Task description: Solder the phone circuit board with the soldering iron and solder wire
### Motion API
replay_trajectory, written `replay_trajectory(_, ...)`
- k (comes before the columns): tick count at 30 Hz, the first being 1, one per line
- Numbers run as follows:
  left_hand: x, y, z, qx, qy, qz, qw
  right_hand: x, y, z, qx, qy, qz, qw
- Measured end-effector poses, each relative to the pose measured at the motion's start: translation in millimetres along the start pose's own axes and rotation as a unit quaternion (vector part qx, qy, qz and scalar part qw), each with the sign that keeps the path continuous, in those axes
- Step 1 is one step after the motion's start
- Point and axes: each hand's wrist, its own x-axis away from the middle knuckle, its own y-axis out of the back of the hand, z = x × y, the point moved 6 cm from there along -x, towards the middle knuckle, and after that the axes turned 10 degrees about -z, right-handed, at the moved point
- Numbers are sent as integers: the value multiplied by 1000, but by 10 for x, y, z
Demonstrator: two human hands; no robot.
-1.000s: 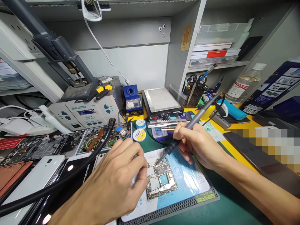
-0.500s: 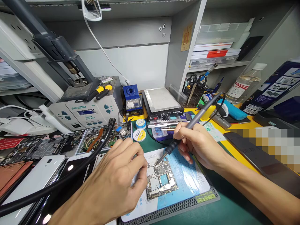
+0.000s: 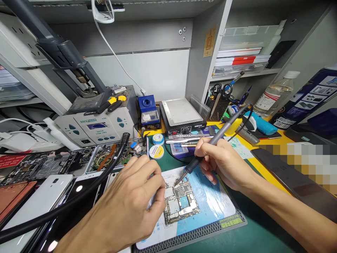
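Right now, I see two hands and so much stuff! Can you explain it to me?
No robot here: these are a person's bare hands, seen by a camera worn on that person's head, looking forward and down. The right hand holds a grey, pen-like tool, its tip pointing down at a circuit board. The board lies on a blue-and-white sheet. The left hand is curled beside the board; I can't tell whether it holds anything. Behind are two little round tins, and on the left a white phone and a black hose.
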Motion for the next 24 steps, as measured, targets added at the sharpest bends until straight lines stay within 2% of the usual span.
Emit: replay_trajectory(24, 0, 4, -3, 2, 0, 0, 1000, -11, -5, -13, -1, 4, 3, 1000)
